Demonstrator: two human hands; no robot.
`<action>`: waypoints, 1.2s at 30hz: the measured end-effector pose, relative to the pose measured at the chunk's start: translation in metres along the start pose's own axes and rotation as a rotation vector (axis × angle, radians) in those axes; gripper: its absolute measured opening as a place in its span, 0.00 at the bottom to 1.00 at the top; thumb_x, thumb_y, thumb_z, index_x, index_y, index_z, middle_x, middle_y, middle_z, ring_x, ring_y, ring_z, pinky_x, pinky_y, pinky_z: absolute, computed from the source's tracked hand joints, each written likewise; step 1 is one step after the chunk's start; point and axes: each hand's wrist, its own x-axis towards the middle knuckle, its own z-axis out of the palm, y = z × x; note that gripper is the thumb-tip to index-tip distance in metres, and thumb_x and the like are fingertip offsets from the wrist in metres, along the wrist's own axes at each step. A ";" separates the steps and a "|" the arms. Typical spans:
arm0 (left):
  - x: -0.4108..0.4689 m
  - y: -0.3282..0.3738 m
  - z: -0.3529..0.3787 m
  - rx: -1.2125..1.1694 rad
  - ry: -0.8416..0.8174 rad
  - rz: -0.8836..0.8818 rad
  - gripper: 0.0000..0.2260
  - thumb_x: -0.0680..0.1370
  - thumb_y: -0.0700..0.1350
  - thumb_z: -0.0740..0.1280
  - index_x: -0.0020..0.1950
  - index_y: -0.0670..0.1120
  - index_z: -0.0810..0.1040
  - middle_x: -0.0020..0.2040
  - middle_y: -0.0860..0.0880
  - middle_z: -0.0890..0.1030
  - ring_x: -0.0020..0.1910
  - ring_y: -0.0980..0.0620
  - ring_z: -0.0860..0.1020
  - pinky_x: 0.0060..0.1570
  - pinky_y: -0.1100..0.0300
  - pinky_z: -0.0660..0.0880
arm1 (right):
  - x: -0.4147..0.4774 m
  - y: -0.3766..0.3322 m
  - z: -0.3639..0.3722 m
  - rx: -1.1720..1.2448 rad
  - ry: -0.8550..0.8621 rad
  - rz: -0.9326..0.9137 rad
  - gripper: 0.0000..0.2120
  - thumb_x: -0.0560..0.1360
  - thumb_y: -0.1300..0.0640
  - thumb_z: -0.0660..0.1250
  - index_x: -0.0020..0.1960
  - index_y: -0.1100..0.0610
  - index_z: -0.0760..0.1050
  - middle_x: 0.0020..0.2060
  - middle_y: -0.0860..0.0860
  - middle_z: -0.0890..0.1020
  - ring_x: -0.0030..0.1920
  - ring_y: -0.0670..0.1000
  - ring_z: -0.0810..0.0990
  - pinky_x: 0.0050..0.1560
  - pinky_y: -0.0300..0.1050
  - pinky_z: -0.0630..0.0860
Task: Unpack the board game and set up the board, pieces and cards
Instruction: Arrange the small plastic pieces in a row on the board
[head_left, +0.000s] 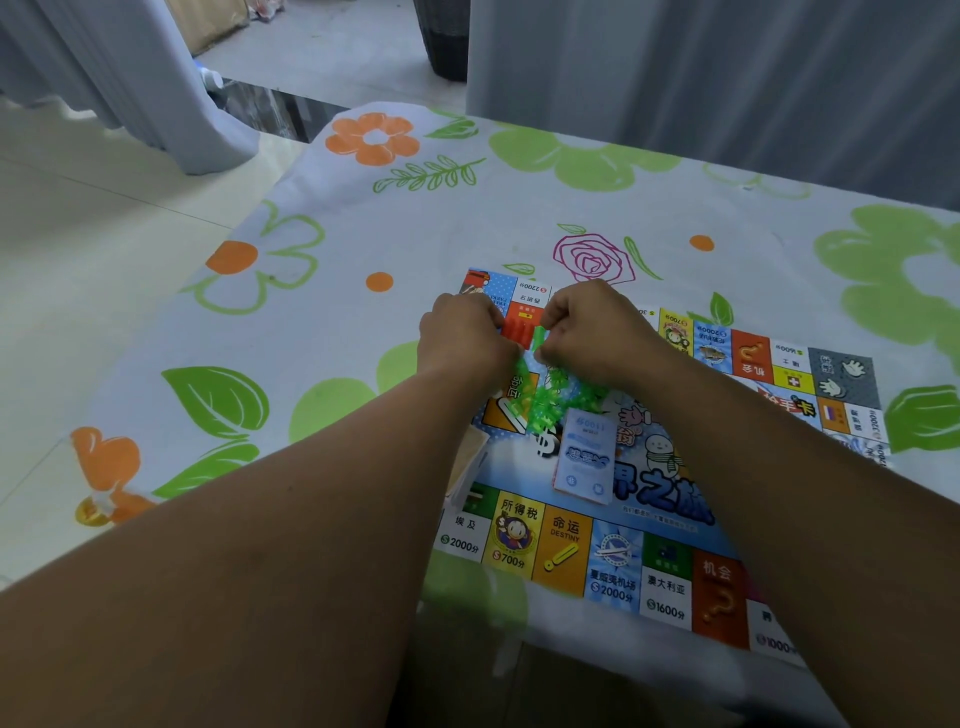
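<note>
The colourful game board (613, 566) lies flat on the flowered tablecloth. Above its far left part, my left hand (465, 340) pinches a red plastic piece (519, 330) and my right hand (592, 330) pinches a green plastic sprue of pieces (540, 340). More green plastic pieces (550, 400) hang or lie in a heap below my hands. A pale blue stack of cards or paper money (584, 457) rests on the middle of the board. A beige card stack (467, 462) sits at the board's left edge, partly hidden by my left arm.
The table (322, 312) carries a cloth with orange and green flowers; its left edge drops to a pale tiled floor (78, 234). Grey curtains (727, 78) hang behind the table's far side.
</note>
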 end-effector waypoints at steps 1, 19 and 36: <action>0.000 0.000 0.000 0.002 0.002 0.001 0.15 0.70 0.49 0.78 0.55 0.50 0.82 0.59 0.44 0.78 0.57 0.43 0.78 0.56 0.47 0.79 | 0.000 0.000 0.000 0.002 0.004 0.001 0.12 0.68 0.61 0.78 0.50 0.62 0.80 0.43 0.60 0.85 0.46 0.60 0.84 0.51 0.59 0.81; -0.002 0.001 -0.001 0.003 0.007 0.000 0.13 0.72 0.48 0.77 0.55 0.50 0.81 0.59 0.44 0.77 0.58 0.43 0.77 0.57 0.46 0.78 | 0.000 -0.002 0.000 0.028 -0.003 0.003 0.13 0.68 0.61 0.78 0.51 0.62 0.80 0.44 0.60 0.85 0.47 0.61 0.84 0.52 0.59 0.81; 0.000 0.001 -0.002 -0.018 -0.017 -0.012 0.12 0.71 0.48 0.77 0.50 0.52 0.79 0.58 0.45 0.78 0.57 0.43 0.77 0.57 0.47 0.78 | -0.005 0.007 -0.034 0.083 -0.012 0.000 0.08 0.70 0.65 0.76 0.48 0.60 0.83 0.41 0.53 0.83 0.45 0.54 0.82 0.51 0.53 0.81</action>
